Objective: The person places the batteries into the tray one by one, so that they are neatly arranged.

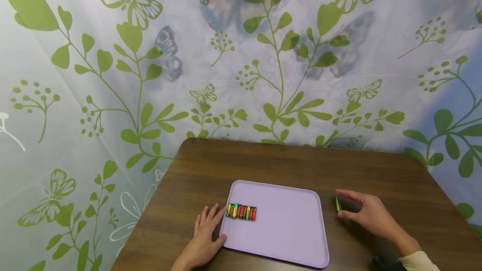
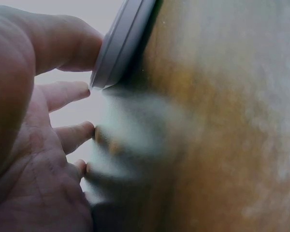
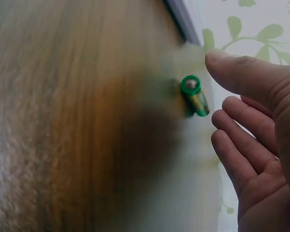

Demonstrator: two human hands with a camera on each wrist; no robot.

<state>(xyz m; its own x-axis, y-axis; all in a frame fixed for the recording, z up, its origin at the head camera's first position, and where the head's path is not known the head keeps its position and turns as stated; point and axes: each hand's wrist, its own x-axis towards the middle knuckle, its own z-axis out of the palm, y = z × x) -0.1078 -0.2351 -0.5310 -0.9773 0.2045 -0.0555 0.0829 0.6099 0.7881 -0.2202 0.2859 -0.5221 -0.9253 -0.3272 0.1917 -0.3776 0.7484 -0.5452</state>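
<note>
A lilac tray (image 1: 288,221) lies on the table, with a side-by-side row of red and green-yellow batteries (image 1: 242,212) along its left side. My left hand (image 1: 203,236) rests at the tray's left edge, thumb and fingertips touching the rim, fingers spread; the tray's rim (image 2: 120,46) shows by the thumb in the left wrist view. To the right of the tray, a single green-and-yellow battery (image 1: 338,205) lies on the table. Around it, thumb and fingers apart, is my right hand (image 1: 373,216). In the right wrist view a gap shows between this battery (image 3: 196,96) and the fingers.
The brown wooden table (image 1: 286,162) has rounded far corners. Behind it hangs a pale curtain (image 1: 226,74) printed with green leaves and butterflies. A dark item (image 1: 384,262) sits under the right wrist, close to the light sleeve (image 1: 418,261).
</note>
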